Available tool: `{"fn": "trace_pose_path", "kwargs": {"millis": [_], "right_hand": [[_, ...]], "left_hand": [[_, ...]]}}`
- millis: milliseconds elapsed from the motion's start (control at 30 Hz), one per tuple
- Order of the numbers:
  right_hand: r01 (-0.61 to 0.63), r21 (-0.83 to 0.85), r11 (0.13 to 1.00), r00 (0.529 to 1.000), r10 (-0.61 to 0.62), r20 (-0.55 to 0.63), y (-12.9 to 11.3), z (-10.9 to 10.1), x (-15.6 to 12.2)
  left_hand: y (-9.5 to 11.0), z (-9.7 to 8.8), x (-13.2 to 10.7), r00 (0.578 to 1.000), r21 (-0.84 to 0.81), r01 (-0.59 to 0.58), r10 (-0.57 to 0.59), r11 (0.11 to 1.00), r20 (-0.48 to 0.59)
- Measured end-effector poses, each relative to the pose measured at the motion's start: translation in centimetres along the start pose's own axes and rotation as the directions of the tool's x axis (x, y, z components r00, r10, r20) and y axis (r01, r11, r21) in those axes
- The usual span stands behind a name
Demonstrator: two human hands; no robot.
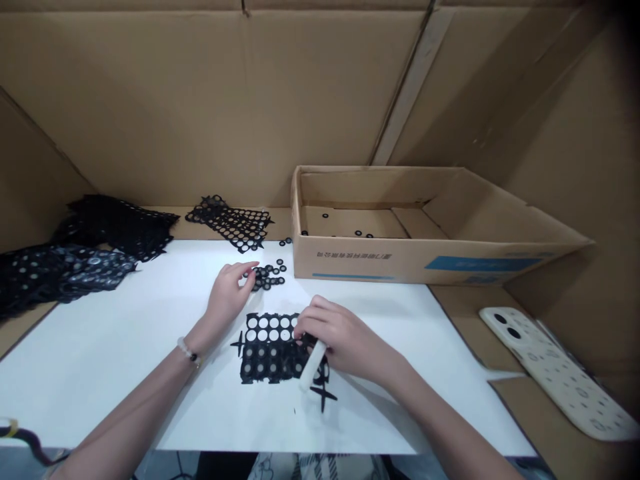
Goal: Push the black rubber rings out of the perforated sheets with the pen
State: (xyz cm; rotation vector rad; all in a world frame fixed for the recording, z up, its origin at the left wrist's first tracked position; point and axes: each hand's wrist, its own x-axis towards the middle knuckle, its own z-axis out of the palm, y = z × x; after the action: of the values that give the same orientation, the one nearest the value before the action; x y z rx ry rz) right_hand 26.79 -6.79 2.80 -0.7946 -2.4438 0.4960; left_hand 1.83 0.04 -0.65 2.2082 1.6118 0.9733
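Right hand (pixel 347 340) | fingers curled, gripping white plastic bar (pixel 313 367) on black perforated rubber sheet (pixel 270 347) | upper holes empty, lower rows filled | left hand (pixel 227 292) | fingers narrow, hold unclear, beside loose black rubber rings (pixel 267 277)

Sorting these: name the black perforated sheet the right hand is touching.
The black perforated sheet lying on the white board under the right hand; the others lie farther back.

Open cardboard box (pixel 380 260) behind the white work surface (pixel 125 353), perforated cream plate (pixel 555 367) at right.
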Motion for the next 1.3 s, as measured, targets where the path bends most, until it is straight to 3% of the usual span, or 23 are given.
{"fn": "trace_pose_path", "kwargs": {"millis": [100, 200, 267, 333, 400, 433, 500, 567, 700, 833, 1033, 1100, 1200, 1300], "right_hand": [[-0.113, 0.055, 0.992, 0.985, 0.104, 0.141, 0.9, -2.0, -0.6], [-0.120, 0.273, 0.955, 0.990, 0.095, 0.104, 1.2, -3.2, -0.7], [-0.061, 0.430, 0.901, 0.998, 0.055, 0.027, 0.8, -3.2, -0.5], [-0.024, 0.522, 0.852, 0.998, 0.048, -0.033, 0.2, -2.9, -0.2], [-0.028, 0.544, 0.838, 0.997, 0.065, -0.050, 0.0, -2.8, -0.1], [-0.026, 0.541, 0.841, 0.997, 0.065, -0.052, 0.1, -2.8, -0.2], [-0.013, 0.515, 0.857, 0.997, 0.054, -0.064, 0.7, -3.2, -0.5], [-0.040, 0.490, 0.871, 0.994, 0.083, -0.066, 1.8, -3.9, -1.0], [-0.228, 0.528, 0.818, 0.947, 0.312, -0.073, 3.7, -4.8, -2.0], [-0.295, 0.591, 0.751, 0.897, 0.431, -0.101, 4.6, -4.2, -1.9], [-0.495, 0.688, 0.531, 0.774, 0.630, 0.070, 4.4, -1.9, -0.4], [-0.524, 0.687, 0.504, 0.740, 0.668, 0.074, 4.0, -1.5, -0.1], [-0.491, 0.714, 0.498, 0.757, 0.650, 0.067, 3.1, -1.3, 0.1], [-0.410, 0.789, 0.457, 0.814, 0.574, 0.091, 2.2, -1.2, 0.0]], "left_hand": [[1.1, 0.1, -0.4, 0.997, -0.131, -0.072, 0.076, 0.989, 0.028], [2.6, 0.3, -1.4, 0.965, -0.313, -0.075, 0.148, 0.947, 0.218], [3.6, 0.6, -2.3, 0.892, -0.460, -0.009, 0.215, 0.888, 0.398], [4.4, 0.9, -3.1, 0.786, -0.580, 0.082, 0.305, 0.811, 0.538], [5.0, 1.2, -3.6, 0.716, -0.633, 0.174, 0.345, 0.754, 0.607], [5.2, 1.2, -3.6, 0.701, -0.632, 0.216, 0.332, 0.745, 0.631], [5.3, 0.8, -3.3, 0.711, -0.592, 0.276, 0.253, 0.758, 0.656], [5.0, -0.1, -2.6, 0.755, -0.545, 0.276, 0.173, 0.792, 0.633], [3.9, -2.2, -1.3, 0.827, -0.474, 0.240, 0.077, 0.847, 0.557], [3.4, -2.7, -1.0, 0.844, -0.430, 0.250, 0.022, 0.868, 0.536], [3.4, -2.2, -1.0, 0.854, -0.416, 0.246, 0.008, 0.875, 0.521], [3.4, -2.4, -0.9, 0.837, -0.416, 0.223, 0.046, 0.882, 0.545], [3.6, -2.5, -1.0, 0.796, -0.439, 0.239, 0.084, 0.866, 0.600], [4.2, -2.4, -1.4, 0.791, -0.428, 0.290, 0.038, 0.856, 0.610]]}}
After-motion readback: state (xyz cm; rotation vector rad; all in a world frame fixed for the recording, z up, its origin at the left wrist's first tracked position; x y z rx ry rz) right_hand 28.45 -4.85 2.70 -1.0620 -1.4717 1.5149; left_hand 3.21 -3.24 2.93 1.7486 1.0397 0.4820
